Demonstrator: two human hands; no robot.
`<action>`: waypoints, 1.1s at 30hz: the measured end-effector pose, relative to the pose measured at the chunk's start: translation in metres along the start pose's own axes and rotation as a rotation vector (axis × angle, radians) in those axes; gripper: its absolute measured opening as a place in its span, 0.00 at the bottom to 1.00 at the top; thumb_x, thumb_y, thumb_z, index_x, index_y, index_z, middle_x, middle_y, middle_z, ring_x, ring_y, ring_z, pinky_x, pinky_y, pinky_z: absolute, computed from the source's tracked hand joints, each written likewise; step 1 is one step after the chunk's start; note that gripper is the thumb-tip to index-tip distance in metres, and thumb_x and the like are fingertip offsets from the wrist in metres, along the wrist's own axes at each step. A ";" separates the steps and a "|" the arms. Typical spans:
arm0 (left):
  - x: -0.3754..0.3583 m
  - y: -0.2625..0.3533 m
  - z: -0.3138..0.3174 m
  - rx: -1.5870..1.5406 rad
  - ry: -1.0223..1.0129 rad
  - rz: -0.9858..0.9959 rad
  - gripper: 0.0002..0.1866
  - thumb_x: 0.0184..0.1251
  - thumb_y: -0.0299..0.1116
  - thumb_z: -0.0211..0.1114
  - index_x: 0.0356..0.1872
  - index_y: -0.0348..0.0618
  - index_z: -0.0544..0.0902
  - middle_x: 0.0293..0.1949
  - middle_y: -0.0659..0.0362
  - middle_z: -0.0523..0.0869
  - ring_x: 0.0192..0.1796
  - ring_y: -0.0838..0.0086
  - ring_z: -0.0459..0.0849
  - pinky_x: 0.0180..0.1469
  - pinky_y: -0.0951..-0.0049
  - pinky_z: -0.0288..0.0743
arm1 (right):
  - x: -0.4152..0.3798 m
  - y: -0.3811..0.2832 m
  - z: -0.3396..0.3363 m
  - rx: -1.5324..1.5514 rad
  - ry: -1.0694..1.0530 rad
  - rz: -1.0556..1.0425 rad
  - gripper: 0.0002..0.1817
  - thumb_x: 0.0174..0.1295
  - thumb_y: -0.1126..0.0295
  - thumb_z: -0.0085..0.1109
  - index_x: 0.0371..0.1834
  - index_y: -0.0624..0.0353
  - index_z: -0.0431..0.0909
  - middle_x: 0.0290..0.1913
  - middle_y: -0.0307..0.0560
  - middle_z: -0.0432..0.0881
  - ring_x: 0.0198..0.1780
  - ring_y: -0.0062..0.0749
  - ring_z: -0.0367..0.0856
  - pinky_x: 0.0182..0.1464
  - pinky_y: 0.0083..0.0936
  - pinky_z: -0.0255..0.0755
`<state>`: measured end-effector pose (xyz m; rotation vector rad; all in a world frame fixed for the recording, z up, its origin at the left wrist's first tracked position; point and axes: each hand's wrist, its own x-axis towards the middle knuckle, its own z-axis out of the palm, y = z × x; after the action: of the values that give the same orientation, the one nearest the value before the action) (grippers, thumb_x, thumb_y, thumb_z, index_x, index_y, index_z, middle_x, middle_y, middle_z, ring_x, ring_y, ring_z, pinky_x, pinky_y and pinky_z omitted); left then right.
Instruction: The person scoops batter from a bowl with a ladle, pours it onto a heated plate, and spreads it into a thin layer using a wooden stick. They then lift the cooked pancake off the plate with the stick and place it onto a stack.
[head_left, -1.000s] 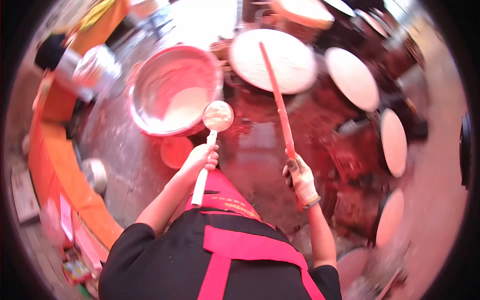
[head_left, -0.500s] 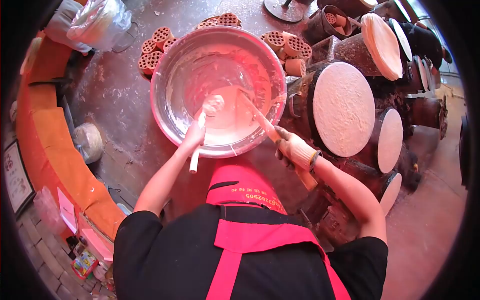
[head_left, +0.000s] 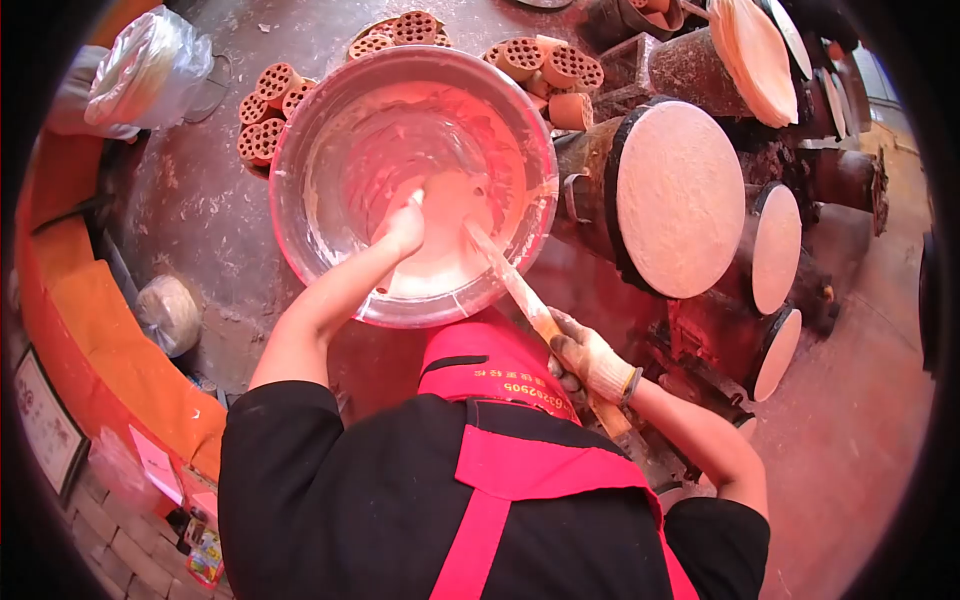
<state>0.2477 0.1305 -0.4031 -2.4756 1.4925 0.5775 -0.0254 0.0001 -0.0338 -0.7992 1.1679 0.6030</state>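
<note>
The ladle (head_left: 402, 238) sat down inside the metal basin (head_left: 300, 130), the left hand (head_left: 405, 226) wrapped round its handle. The gloved right hand (head_left: 588, 360) gripped the stick (head_left: 500, 270) (tip in batter); a tilt could have slopped batter over the rim.

Silver basin (head_left: 300, 150) (white batter (head_left: 450, 250)), red apron (head_left: 500, 470)

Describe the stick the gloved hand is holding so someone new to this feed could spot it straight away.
Find the big metal basin smeared with pale batter at the top centre. From the batter pool a long flat stick slants down and to the right, ending in the right hand. It is the only straight, batter-coated rod there, and that hand is the only gloved one; the bare left hand reaches into the basin beside it.
</note>
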 end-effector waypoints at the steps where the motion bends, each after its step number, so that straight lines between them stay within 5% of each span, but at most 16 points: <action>1: -0.006 0.005 -0.002 -0.254 0.015 0.012 0.16 0.67 0.34 0.56 0.48 0.30 0.74 0.25 0.52 0.84 0.21 0.73 0.83 0.18 0.70 0.75 | -0.003 0.000 0.001 -0.149 0.065 0.005 0.32 0.70 0.66 0.43 0.77 0.44 0.48 0.21 0.37 0.71 0.18 0.20 0.68 0.18 0.21 0.64; 4: -0.018 0.038 -0.077 -0.543 -0.898 0.043 0.12 0.69 0.33 0.55 0.43 0.33 0.74 0.24 0.55 0.82 0.20 0.75 0.80 0.16 0.73 0.70 | 0.009 0.028 -0.017 -0.543 0.109 -0.155 0.31 0.70 0.67 0.42 0.77 0.47 0.50 0.23 0.45 0.74 0.22 0.27 0.72 0.25 0.28 0.69; 5: -0.026 0.044 -0.060 -0.918 -1.021 -0.110 0.09 0.70 0.32 0.54 0.39 0.35 0.74 0.22 0.59 0.78 0.18 0.78 0.77 0.15 0.76 0.67 | 0.013 0.043 -0.025 -0.697 0.105 -0.231 0.31 0.70 0.68 0.40 0.77 0.47 0.49 0.26 0.58 0.77 0.25 0.36 0.75 0.34 0.34 0.71; 7: -0.059 0.056 -0.048 -1.603 -1.256 -0.300 0.09 0.71 0.30 0.52 0.28 0.43 0.68 0.18 0.68 0.67 0.15 0.86 0.65 0.14 0.86 0.59 | -0.012 0.044 -0.026 -0.850 0.111 -0.192 0.31 0.69 0.69 0.39 0.77 0.46 0.49 0.29 0.63 0.78 0.27 0.43 0.77 0.36 0.38 0.72; 9: -0.094 0.071 -0.059 -1.923 -1.285 -0.482 0.09 0.72 0.30 0.52 0.29 0.45 0.66 0.20 0.69 0.64 0.15 0.88 0.60 0.12 0.89 0.56 | -0.021 0.067 -0.034 -1.000 0.130 -0.213 0.34 0.67 0.71 0.41 0.77 0.43 0.47 0.34 0.69 0.79 0.32 0.55 0.80 0.40 0.45 0.72; 14: -0.174 0.075 -0.125 -2.126 -0.729 -0.378 0.10 0.73 0.31 0.52 0.29 0.47 0.66 0.20 0.70 0.63 0.15 0.90 0.58 0.11 0.90 0.50 | -0.050 0.128 -0.046 -1.191 0.218 -0.465 0.42 0.61 0.73 0.47 0.78 0.39 0.40 0.35 0.62 0.80 0.36 0.54 0.82 0.41 0.46 0.74; 20: -0.255 0.065 -0.271 -1.903 -0.115 -0.301 0.05 0.73 0.31 0.52 0.38 0.50 0.65 0.18 0.72 0.62 0.12 0.92 0.57 0.08 0.90 0.49 | -0.058 0.173 -0.068 -1.257 0.335 -0.939 0.46 0.57 0.76 0.51 0.78 0.37 0.42 0.37 0.55 0.78 0.34 0.51 0.81 0.38 0.45 0.76; 26: -0.326 0.024 -0.426 -1.552 0.123 -0.184 0.08 0.72 0.35 0.54 0.35 0.50 0.64 0.19 0.71 0.63 0.13 0.91 0.60 0.10 0.87 0.53 | -0.084 0.139 -0.067 -1.325 0.593 -1.380 0.47 0.55 0.76 0.52 0.78 0.35 0.44 0.32 0.51 0.75 0.27 0.47 0.79 0.29 0.43 0.74; 30: -0.366 0.010 -0.533 -1.325 0.325 -0.137 0.09 0.72 0.37 0.55 0.36 0.50 0.64 0.20 0.70 0.64 0.13 0.91 0.59 0.10 0.87 0.52 | -0.120 0.094 -0.062 -1.150 0.784 -1.743 0.45 0.52 0.78 0.55 0.75 0.34 0.55 0.32 0.45 0.74 0.24 0.41 0.78 0.25 0.39 0.72; 33: -0.358 0.000 -0.553 -1.295 0.391 -0.142 0.10 0.69 0.38 0.58 0.31 0.51 0.66 0.19 0.72 0.64 0.13 0.91 0.58 0.11 0.88 0.51 | -0.124 0.076 -0.047 -1.076 0.975 -1.801 0.45 0.50 0.79 0.56 0.74 0.33 0.59 0.34 0.46 0.74 0.25 0.43 0.78 0.26 0.39 0.72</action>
<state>0.2252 0.2201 0.2493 -3.7702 1.1554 1.4367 -0.1465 0.0059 0.0583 -2.7170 0.3384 -0.9228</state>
